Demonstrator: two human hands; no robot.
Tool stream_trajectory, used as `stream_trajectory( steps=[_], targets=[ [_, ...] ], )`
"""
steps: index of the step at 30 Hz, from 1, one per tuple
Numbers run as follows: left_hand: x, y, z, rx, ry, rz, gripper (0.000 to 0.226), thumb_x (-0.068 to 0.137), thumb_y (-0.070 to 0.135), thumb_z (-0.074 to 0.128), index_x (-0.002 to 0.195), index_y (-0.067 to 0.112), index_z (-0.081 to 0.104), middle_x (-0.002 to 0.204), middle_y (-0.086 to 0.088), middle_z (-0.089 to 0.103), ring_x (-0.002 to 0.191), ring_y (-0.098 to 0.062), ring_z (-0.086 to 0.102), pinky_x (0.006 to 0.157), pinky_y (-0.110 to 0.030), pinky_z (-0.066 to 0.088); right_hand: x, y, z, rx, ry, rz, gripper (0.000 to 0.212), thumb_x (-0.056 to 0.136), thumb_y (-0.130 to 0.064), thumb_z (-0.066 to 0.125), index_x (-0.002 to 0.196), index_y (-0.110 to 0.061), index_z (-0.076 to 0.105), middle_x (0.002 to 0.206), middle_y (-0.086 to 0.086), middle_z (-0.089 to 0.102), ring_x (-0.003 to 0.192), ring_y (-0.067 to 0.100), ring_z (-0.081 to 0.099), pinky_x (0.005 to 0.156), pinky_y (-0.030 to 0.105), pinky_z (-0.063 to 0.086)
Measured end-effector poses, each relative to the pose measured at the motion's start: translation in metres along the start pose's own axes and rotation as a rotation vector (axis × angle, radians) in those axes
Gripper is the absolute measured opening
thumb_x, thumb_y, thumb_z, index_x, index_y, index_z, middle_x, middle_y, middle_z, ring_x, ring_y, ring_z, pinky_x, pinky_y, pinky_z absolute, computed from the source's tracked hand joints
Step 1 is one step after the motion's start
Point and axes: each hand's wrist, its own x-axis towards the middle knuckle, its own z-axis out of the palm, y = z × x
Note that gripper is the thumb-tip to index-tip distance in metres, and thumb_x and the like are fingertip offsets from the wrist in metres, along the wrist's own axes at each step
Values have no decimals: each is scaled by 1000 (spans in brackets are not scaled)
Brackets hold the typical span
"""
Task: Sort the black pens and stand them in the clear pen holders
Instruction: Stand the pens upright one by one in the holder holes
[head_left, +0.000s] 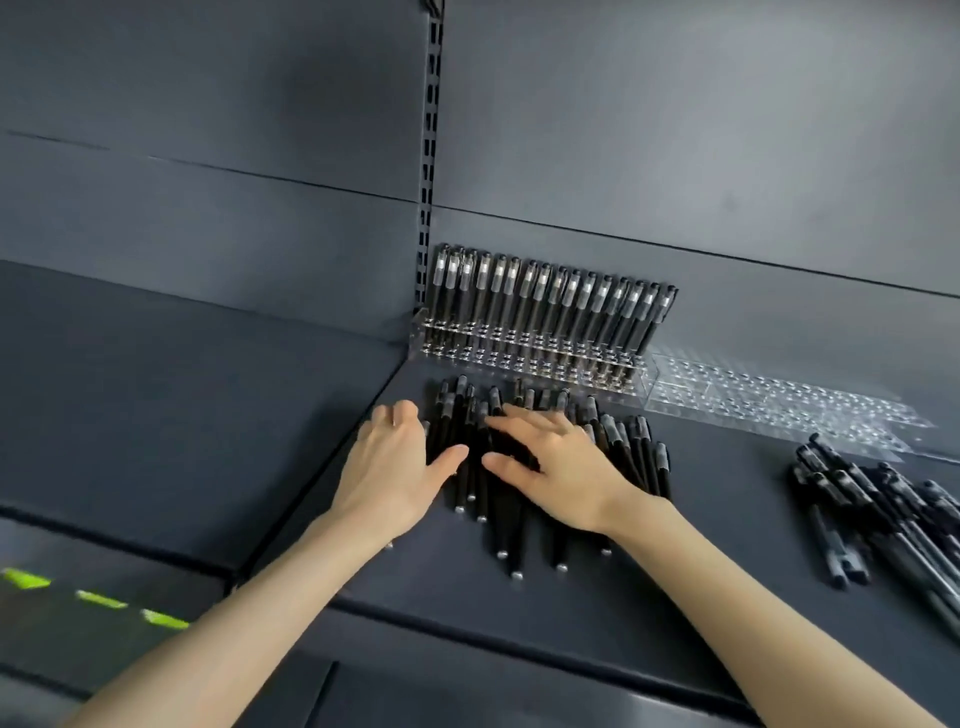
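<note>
A heap of black pens (498, 525) lies on the dark shelf, roughly side by side with caps pointing away from me. My left hand (397, 465) rests at the heap's left edge, fingers curved down, thumb stretched over the pens. My right hand (550, 462) lies flat on top of the heap with straight fingers spread. Behind the heap stands a clear pen holder (524, 353) whose back row is filled with several upright black pens (550, 296). A second clear pen holder (774, 405) to its right holds nothing. Another loose pile of black pens (883, 514) lies at the far right.
The dark shelf (649, 613) has a front edge below my forearms. A slotted metal upright (430, 156) rises at the back corner beside the filled holder. A neighbouring shelf (182, 395) sits to the left. Green marks (98, 597) show on the floor below left.
</note>
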Motion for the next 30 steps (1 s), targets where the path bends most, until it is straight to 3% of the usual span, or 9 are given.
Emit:
stream_trajectory(
  steps=[3,5,8,11,19,21,23,26,30],
  targets=[
    [4,7,-2,-44,-25,-80,50,91,40,57,126,6,43,125,-11,53,113,-27,53,88,-30,39,-3,0,0,-34,11,1,53,96,-52,36,145,-33,31,155,-6,25,142,19,18,113,36,14],
    [10,8,-6,-49,-64,-119,36,89,38,61,110,11,50,105,-6,61,95,-25,58,80,-31,41,-3,0,0,-39,14,-6,53,96,-52,36,145,-32,31,154,-5,28,142,18,19,113,35,14],
    [21,3,-9,-82,-121,-139,34,84,36,66,72,14,43,65,-1,48,61,-21,45,59,-31,35,-5,-1,-1,-42,19,-12,53,96,-51,36,144,-30,32,152,-4,32,141,19,21,112,36,16],
    [27,1,-12,-120,-165,-142,44,81,31,70,60,11,36,56,0,38,51,-18,35,50,-28,27,-7,-3,-2,-45,14,1,52,97,-50,36,145,-29,32,152,-4,33,140,19,22,111,36,16],
    [27,-4,-10,-105,-132,-83,39,95,31,49,66,9,34,67,-2,40,58,-18,37,54,-30,29,-8,-3,-4,-28,11,1,52,97,-48,37,145,-26,32,151,-5,33,140,18,22,111,34,15],
    [23,-7,-13,-202,-111,-49,37,100,29,39,83,-2,49,77,-4,47,68,-18,43,61,-30,34,-6,-1,-4,-4,32,-9,52,97,-46,38,144,-24,33,151,-3,34,140,19,24,112,35,16],
    [17,-7,-19,-386,-119,-11,35,101,28,36,98,-4,51,78,-4,51,65,-15,47,59,-28,38,-3,-1,-7,32,98,-30,50,97,-43,42,142,-21,37,146,-1,41,137,20,31,112,36,20],
    [12,0,-34,-612,-139,114,25,100,22,40,91,0,46,64,-2,50,44,-12,42,44,-25,38,6,-15,-23,369,252,-42,43,95,-34,51,134,-16,46,127,-1,58,119,12,52,104,25,38],
    [22,4,-41,-713,-143,285,22,99,25,43,84,10,41,62,-1,39,46,-8,29,40,-19,24,29,-41,-50,829,418,-45,23,93,-26,57,113,-18,53,93,-1,67,86,7,63,84,17,49]
  ],
)
